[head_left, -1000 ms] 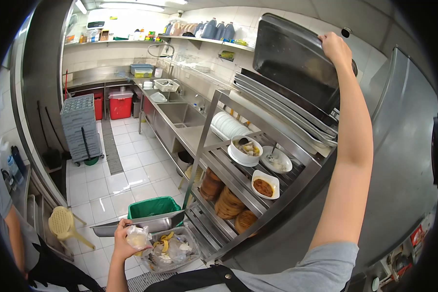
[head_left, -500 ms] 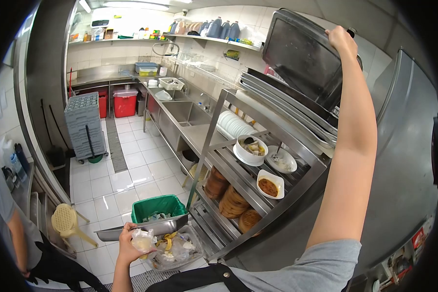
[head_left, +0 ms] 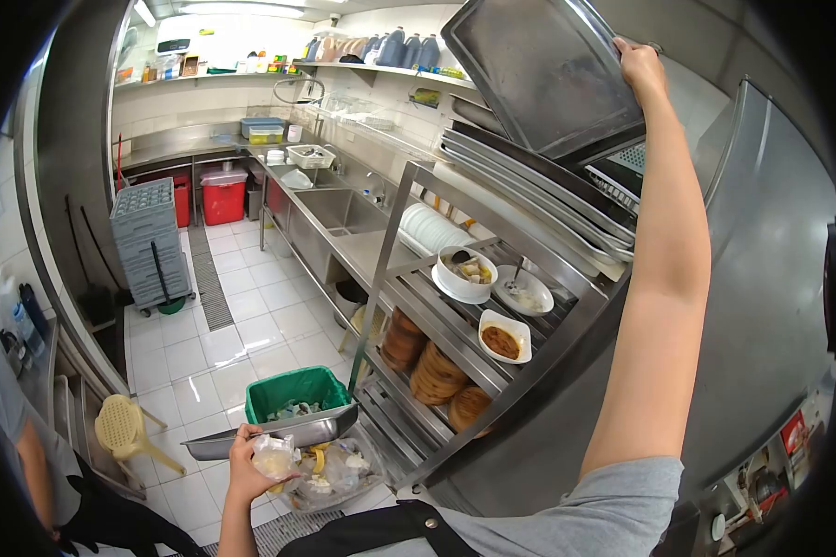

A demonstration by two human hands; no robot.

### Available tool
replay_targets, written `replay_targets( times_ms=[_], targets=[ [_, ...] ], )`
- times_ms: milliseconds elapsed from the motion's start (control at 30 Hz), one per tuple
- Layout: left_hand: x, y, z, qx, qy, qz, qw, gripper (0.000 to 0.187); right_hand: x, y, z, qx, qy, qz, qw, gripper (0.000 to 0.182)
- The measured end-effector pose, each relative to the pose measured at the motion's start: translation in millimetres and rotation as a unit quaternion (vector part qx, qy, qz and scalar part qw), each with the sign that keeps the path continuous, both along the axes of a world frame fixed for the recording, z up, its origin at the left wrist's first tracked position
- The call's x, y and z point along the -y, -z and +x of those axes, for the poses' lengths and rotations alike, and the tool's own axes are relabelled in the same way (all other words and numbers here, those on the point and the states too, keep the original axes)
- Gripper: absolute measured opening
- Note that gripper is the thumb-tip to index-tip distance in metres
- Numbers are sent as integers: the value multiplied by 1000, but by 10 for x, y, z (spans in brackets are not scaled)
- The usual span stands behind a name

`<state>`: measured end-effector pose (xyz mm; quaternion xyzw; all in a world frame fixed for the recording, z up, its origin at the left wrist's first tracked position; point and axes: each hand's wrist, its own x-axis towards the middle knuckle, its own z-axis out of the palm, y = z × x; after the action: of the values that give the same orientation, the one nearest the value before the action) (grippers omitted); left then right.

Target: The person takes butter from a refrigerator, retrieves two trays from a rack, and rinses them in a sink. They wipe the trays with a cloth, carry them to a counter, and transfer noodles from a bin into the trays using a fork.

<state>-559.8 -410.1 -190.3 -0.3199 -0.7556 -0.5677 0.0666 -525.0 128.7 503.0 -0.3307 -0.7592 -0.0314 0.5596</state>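
Raised at the upper right, my right hand (head_left: 640, 65) grips the edge of a dark baking tray (head_left: 539, 79). The tray is tilted up over a stack of trays (head_left: 529, 190) on top of the metal rack. Low down, my left hand (head_left: 249, 467) is closed around a small clear plastic bag (head_left: 275, 458) with something pale inside. A stainless steel pan (head_left: 311, 427) lies right at those fingers, and I cannot tell whether they hold it too. Beneath is a clear plastic-lined bin (head_left: 362, 478) with yellow and white scraps.
The metal rack (head_left: 381, 269) bears a white soup bowl (head_left: 464, 276), a bowl of brown sauce (head_left: 504, 343) and bamboo steamers (head_left: 437, 369). A green bin (head_left: 297, 388) and a yellow stool (head_left: 125, 427) stand on the floor. Another person (head_left: 42, 464) is at the left edge.
The dark tray and my right hand have shifted left and slightly up, and more of the stack beneath shows. My left hand still grips the bag. The view has turned slightly.
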Motion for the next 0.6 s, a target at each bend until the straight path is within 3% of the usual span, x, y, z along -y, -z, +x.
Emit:
replay_targets(
  times_ms=[367,467,500,600],
  targets=[
    [92,6,190,-7,-31,-18,999,59,749,-6,411,15,28,145,989,51],
    [206,29,248,-27,-50,-30,998,58,590,-352,576,32,-30,189,981,52],
    [253,55,274,-23,-60,-35,997,59,98,-751,572,54,-164,256,951,47],
    [471,233,313,-5,-66,-31,997,60,769,-657,915,102,-79,282,951,41]
  ],
)
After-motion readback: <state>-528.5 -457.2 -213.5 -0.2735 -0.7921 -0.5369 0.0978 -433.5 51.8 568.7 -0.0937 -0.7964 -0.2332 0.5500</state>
